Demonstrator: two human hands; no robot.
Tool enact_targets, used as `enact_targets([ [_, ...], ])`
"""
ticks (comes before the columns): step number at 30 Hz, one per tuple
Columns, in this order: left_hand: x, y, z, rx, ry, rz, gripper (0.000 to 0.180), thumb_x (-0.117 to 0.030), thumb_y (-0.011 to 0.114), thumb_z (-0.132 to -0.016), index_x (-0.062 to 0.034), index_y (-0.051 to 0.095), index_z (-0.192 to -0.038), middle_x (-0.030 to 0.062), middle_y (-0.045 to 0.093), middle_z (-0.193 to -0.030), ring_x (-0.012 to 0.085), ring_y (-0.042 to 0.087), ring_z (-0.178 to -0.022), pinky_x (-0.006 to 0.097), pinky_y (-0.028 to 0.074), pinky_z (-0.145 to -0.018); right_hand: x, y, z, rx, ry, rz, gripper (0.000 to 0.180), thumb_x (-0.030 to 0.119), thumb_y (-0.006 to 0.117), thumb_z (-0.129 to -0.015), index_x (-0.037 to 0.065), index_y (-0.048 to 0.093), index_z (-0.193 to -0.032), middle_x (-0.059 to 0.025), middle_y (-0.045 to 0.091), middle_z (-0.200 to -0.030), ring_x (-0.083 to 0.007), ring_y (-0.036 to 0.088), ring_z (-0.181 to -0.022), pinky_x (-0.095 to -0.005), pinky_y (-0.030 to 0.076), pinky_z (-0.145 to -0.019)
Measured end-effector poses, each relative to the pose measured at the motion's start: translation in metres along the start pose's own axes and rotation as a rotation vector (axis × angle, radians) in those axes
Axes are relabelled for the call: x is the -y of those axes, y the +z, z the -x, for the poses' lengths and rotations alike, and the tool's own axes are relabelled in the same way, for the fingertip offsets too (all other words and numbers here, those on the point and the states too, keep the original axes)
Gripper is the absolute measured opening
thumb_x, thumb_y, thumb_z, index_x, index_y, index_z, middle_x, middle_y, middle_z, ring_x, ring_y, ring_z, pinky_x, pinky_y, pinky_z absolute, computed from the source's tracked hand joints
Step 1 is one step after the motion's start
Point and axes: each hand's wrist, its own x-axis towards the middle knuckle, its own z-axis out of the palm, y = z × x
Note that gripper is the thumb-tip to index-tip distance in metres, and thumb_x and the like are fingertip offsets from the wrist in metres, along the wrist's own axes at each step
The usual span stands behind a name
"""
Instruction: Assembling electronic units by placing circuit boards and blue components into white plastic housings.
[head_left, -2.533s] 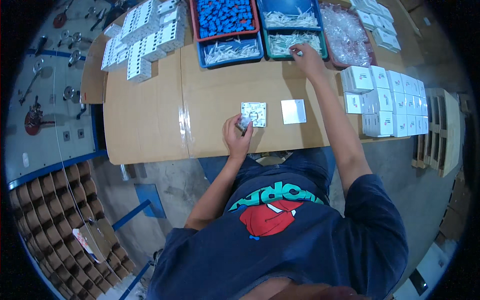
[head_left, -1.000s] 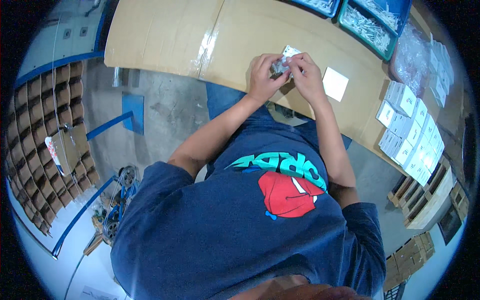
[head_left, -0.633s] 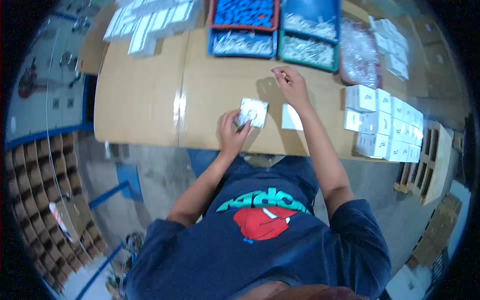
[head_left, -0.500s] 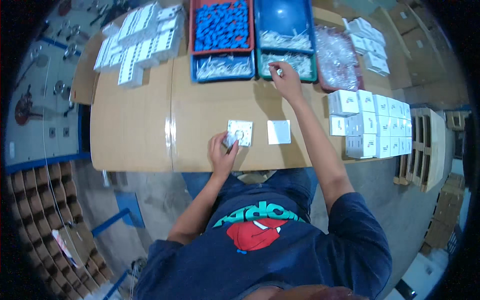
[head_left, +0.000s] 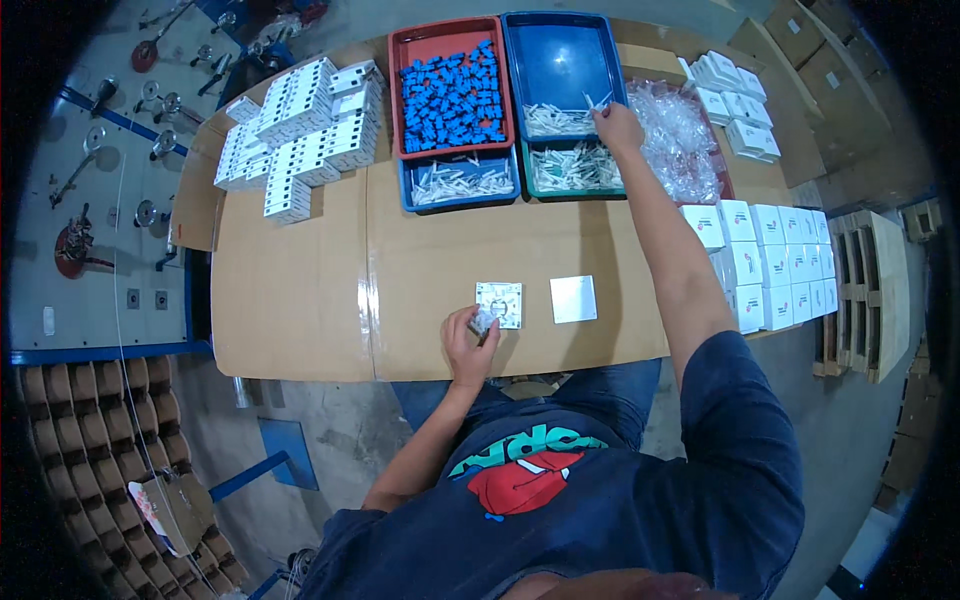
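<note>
A white square plate [head_left: 503,302] with holes and a round fitting in its middle lies on the cardboard-covered table in front of me. At its lower left corner, my left hand [head_left: 468,348] is closed with thumb and fingers around a small greyish piece [head_left: 482,322], too blurred to name. To the right lies a plain white square cover [head_left: 573,299]. My right hand [head_left: 620,130] reaches over the near right corner of the large blue tray [head_left: 560,60], pinching a thin white piece [head_left: 598,102]. Similar slender white pieces [head_left: 558,121] lie in that tray's near end.
A red tray [head_left: 395,90] holds blue parts; smaller blue [head_left: 405,195] and green [head_left: 530,185] trays hold more white pieces. Clear plastic bags [head_left: 675,140] fill a bin on the right. White boxes [head_left: 745,262] are stacked at right; stacked white units [head_left: 300,130] stand at far left.
My right hand has moved from the green tray farther out and right to the large blue tray. My left hand stays at the plate's corner. The whole view has shifted slightly.
</note>
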Motion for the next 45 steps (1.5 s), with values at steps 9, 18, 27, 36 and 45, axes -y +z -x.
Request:
enact_targets([
  [9,-0.004,-0.002,-0.001,-0.015,-0.008,0.003,0.041,-0.012,0.083,-0.077,-0.003,0.064,-0.112,0.0117,0.065,-0.106,0.0302,0.061,-0.101,0.041,0.047,-0.091,0.007,0.005,-0.01,-0.068,0.12,-0.143,0.032,0.036,0.066,-0.085,0.009,0.078,-0.098,-0.02,0.074,-0.104,-0.0395,0.07,-0.1,-0.0491,0.055,-0.088],
  [18,-0.006,-0.002,-0.004,-0.019,0.006,0.012,0.042,-0.01,0.084,-0.075,-0.0035,0.064,-0.111,0.0108,0.066,-0.106,0.0295,0.061,-0.1,0.041,0.047,-0.09,-0.012,0.005,-0.007,-0.161,0.002,-0.365,0.034,0.038,0.074,-0.083,0.008,0.079,-0.097,-0.015,0.077,-0.094,-0.032,0.074,-0.089,-0.0403,0.056,-0.081],
  [27,-0.006,-0.002,-0.001,-0.032,0.018,0.0,0.041,-0.013,0.083,-0.076,-0.0037,0.064,-0.111,0.0111,0.065,-0.105,0.0305,0.061,-0.099,0.041,0.046,-0.089,-0.015,0.009,0.021,-0.112,-0.041,-0.5,0.028,0.03,0.074,-0.084,0.005,0.078,-0.097,-0.0156,0.076,-0.091,-0.0301,0.073,-0.088,-0.0376,0.055,-0.08],
  [36,-0.009,-0.007,-0.007,-0.035,-0.007,-0.001,0.037,-0.014,0.082,-0.076,-0.0046,0.066,-0.108,0.011,0.065,-0.101,0.03,0.061,-0.094,0.041,0.046,-0.083,0.01,0.011,0.147,0.183,-0.033,-0.93,0.019,0.018,0.075,-0.089,0.001,0.076,-0.096,-0.0023,0.071,-0.08,-0.0089,0.057,-0.062,-0.0245,0.045,-0.057],
  [45,-0.001,-0.003,-0.004,-0.034,-0.016,0.013,0.04,-0.02,0.083,-0.075,-0.0066,0.067,-0.108,0.0095,0.066,-0.103,0.0289,0.062,-0.095,0.04,0.045,-0.086,0.026,0.013,0.288,0.47,0.009,-0.977,0.017,0.009,0.071,-0.092,0.0,0.072,-0.106,-0.004,0.073,-0.089,-0.006,0.062,-0.071,-0.0207,0.046,-0.058],
])
